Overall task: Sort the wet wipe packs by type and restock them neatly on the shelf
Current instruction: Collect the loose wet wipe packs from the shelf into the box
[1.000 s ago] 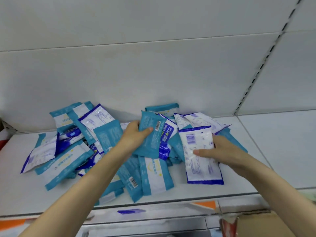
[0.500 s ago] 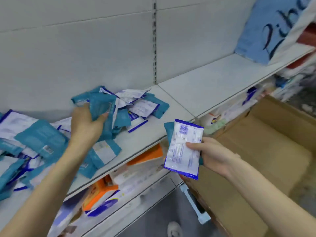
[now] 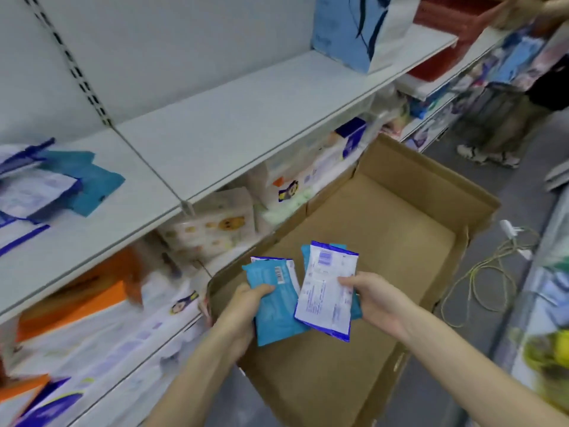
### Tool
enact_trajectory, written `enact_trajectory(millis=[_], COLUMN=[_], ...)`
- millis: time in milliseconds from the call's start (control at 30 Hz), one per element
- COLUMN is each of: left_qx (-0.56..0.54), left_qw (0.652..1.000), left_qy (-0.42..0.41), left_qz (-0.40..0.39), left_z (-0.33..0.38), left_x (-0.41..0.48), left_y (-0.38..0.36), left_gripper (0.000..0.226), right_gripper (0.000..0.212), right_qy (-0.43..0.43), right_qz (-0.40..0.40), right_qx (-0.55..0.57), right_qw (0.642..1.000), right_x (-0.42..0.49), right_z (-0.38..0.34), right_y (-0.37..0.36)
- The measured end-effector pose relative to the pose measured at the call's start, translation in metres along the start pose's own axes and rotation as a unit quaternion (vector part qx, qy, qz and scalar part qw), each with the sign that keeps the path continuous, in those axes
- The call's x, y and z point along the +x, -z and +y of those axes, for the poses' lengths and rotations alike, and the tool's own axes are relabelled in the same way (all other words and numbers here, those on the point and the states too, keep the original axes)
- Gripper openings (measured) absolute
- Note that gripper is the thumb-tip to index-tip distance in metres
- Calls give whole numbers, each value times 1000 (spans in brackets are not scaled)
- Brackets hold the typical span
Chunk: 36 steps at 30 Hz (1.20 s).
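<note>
My left hand (image 3: 243, 312) grips a teal wet wipe pack (image 3: 274, 306), with a white, blue-edged pack tucked behind it. My right hand (image 3: 374, 298) holds a white pack with a blue border (image 3: 326, 291), and a teal pack shows behind that one. Both hands hover over an open cardboard box (image 3: 385, 229) on the floor. A heap of teal and white packs (image 3: 55, 183) lies at the left end of the white shelf (image 3: 215, 124).
Lower shelves hold tissue and wipe packages, some orange (image 3: 86, 300). A blue paper bag (image 3: 354, 29) stands on the shelf's right end. A cable (image 3: 480, 272) lies on the floor right of the box. Another person's legs (image 3: 492, 131) stand at the far right.
My view swung right and down from the shelf to the box. Both hands left the heap and came together over the box, each carrying packs.
</note>
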<state>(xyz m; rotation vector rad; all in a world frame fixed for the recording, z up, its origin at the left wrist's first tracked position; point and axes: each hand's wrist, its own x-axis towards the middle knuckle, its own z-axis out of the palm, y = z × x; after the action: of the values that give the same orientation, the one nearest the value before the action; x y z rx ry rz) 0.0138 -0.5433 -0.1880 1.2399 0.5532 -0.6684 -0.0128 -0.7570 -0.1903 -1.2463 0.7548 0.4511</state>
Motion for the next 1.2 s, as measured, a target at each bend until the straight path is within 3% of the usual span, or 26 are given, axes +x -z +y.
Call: enact_trajectory(millis=[100, 200, 300, 467, 600, 700, 800, 867, 933, 1000, 1100, 1200], left_qx=[-33, -83, -121, -119, -18, 176, 400, 476, 583, 648, 660, 673], left_qw=[997, 985, 973, 980, 993, 964, 877, 841, 775, 722, 719, 693], left_qy=[34, 60, 85, 54, 22, -22, -41, -65, -90, -106, -97, -155], left_qz=[60, 138, 177, 150, 118, 199, 262, 248, 225, 216, 194, 206], left_z=[-43, -82, -98, -76, -68, -78, -79, -68, -56, -51, -47, -41], left_x=[71, 134, 185, 268, 314, 319, 298, 269, 235, 205, 160, 108], left_y=[-47, -88, -114, -129, -133, -130, -122, -119, -113, -96, -71, -42], left_gripper=[13, 7, 17, 30, 33, 31, 44, 48, 48, 51, 54, 51], right_gripper=[27, 41, 40, 46, 34, 30, 41, 43, 49, 55, 56, 55], right_qy=[-30, -49, -51, 1, 25, 69, 159, 188, 185, 174, 199, 247], right_qz=[9, 33, 35, -1, -52, -37, 25, 26, -12, -69, -130, -171], right_qx=[-78, -116, -130, -174, -273, -423, -612, -640, -663, -710, -768, -779], right_qw=[996, 991, 990, 985, 960, 903, 775, 745, 726, 679, 595, 551], right_x=[78, 151, 211, 301, 352, 373, 373, 355, 329, 300, 254, 198], right_z=[-3, -5, -18, -51, -63, -53, -52, -57, -60, -59, -57, -57], right_y=[62, 109, 127, 131, 134, 142, 151, 146, 137, 125, 90, 34])
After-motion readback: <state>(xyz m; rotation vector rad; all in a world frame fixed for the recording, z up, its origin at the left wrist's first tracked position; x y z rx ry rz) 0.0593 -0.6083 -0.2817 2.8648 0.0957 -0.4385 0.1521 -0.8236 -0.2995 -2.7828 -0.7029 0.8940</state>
